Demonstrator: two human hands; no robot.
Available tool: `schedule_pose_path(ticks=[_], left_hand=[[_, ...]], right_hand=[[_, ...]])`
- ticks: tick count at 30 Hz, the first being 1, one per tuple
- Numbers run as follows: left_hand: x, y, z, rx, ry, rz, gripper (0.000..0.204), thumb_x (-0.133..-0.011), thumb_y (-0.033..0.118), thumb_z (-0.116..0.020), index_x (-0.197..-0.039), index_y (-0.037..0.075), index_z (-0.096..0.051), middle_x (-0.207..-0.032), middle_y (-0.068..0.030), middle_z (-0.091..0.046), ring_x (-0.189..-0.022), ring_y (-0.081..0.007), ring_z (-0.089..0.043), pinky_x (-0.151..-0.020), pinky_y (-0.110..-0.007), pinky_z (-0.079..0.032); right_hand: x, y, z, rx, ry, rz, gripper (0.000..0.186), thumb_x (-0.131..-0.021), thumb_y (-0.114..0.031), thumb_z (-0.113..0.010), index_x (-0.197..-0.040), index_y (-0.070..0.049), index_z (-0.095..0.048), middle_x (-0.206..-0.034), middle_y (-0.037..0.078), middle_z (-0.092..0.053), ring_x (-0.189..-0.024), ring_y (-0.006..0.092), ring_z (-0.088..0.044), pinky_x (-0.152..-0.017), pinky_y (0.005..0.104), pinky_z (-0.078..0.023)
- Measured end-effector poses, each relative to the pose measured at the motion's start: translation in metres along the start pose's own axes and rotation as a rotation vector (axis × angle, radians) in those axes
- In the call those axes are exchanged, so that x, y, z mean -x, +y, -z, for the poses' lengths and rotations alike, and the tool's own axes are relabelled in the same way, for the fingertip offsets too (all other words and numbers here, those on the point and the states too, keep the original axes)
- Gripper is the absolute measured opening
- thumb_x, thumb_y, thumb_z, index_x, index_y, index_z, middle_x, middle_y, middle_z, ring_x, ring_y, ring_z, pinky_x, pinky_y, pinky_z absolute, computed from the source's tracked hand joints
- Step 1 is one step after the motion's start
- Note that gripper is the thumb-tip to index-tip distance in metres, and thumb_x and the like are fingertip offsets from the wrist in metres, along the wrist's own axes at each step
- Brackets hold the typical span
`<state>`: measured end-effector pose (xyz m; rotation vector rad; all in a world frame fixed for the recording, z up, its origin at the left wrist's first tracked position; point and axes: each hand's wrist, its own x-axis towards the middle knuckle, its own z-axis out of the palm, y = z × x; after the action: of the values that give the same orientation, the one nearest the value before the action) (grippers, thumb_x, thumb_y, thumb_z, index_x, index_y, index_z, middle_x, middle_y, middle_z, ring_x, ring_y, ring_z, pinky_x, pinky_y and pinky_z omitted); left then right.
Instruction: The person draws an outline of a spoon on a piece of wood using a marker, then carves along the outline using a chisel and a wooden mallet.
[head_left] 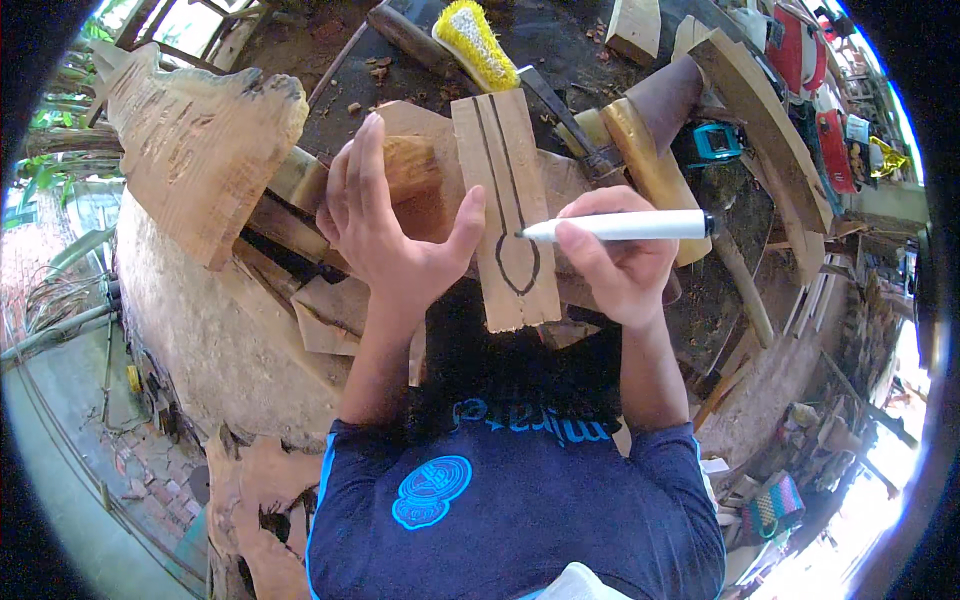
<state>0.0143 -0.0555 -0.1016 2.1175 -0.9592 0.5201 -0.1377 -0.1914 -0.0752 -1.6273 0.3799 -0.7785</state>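
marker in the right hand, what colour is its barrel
White, with a black cap end; the marker shows clearly in the head view.

Wooden plank (505, 205): left edge partly covered by the left hand's (385, 225) thumb.
Marker (620, 227): middle of the barrel hidden inside the right hand (620, 260).
Yellow brush (475, 40): top end cut off by the edge — handle unclear.

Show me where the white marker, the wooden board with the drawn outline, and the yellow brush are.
white marker (620, 226): head view, middle of its barrel.
wooden board (497, 140): head view, upper bare part.
yellow brush (475, 42): head view, middle of its bristles.
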Motion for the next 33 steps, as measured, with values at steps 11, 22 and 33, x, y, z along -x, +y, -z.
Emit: schedule_pose_path(ticks=[11, 22, 33], left_hand=[[0.0, -0.003, 0.0, 0.004, 0.008, -0.005, 0.091, -0.067, 0.039, -0.079, -0.143, 0.003, -0.043, -0.139, -0.0124, -0.052, -0.128, -0.0323, -0.045, -0.107, -0.047, -0.031], [0.004, -0.007, 0.002, 0.117, -0.059, 0.052, 0.064, -0.089, 0.032, -0.066, -0.142, 0.001, -0.045, -0.138, -0.0153, -0.054, -0.127, -0.0342, -0.049, -0.106, -0.046, -0.033], [-0.041, 0.034, 0.036, 0.299, -0.038, -0.01, 0.053, -0.08, 0.012, -0.081, -0.128, 0.0, -0.06, -0.119, -0.0122, -0.067, -0.104, -0.0199, -0.064, -0.088, -0.033, -0.049]], right_hand=[[0.001, -0.007, -0.008, 0.092, -0.154, -0.015, 0.012, -0.082, -0.008, -0.077, -0.087, 0.0, -0.069, -0.08, 0.006, -0.07, -0.071, 0.0096, -0.066, -0.063, 0.0239, -0.052], [0.037, 0.005, 0.077, -0.299, 0.468, 0.068, 0.042, -0.103, -0.035, -0.045, -0.101, 0.005, -0.057, -0.082, 0.011, -0.06, -0.064, 0.0137, -0.056, -0.055, 0.0232, -0.046], [0.11, -0.005, 0.154, -0.061, 0.972, 0.238, 0.016, -0.1, -0.019, -0.056, -0.102, -0.003, -0.057, -0.062, 0.0, -0.046, -0.048, 0.0076, -0.04, -0.04, 0.0231, -0.029]])
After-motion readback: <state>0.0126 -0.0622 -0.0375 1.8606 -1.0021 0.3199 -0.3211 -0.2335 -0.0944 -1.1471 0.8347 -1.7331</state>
